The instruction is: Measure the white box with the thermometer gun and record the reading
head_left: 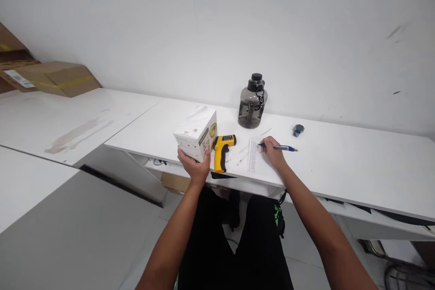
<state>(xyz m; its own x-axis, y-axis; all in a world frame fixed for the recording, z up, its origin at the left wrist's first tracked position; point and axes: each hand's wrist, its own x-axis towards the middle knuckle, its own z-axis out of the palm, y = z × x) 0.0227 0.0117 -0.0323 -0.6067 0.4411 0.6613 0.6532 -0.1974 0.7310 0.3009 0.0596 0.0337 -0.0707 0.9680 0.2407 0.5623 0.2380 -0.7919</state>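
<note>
Gripping box (197,135) in left hand (194,166).

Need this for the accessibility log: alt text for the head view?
Left hand grips a white box at the table edge; right hand holds a blue pen on a paper sheet. Between them lies a yellow thermometer gun, a dark water jug behind.

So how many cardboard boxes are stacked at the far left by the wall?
2 brown cardboard boxes: one flattened box lying on the white table's far left end, another behind it, cut off by the frame edge. More may be hidden beyond.
</note>
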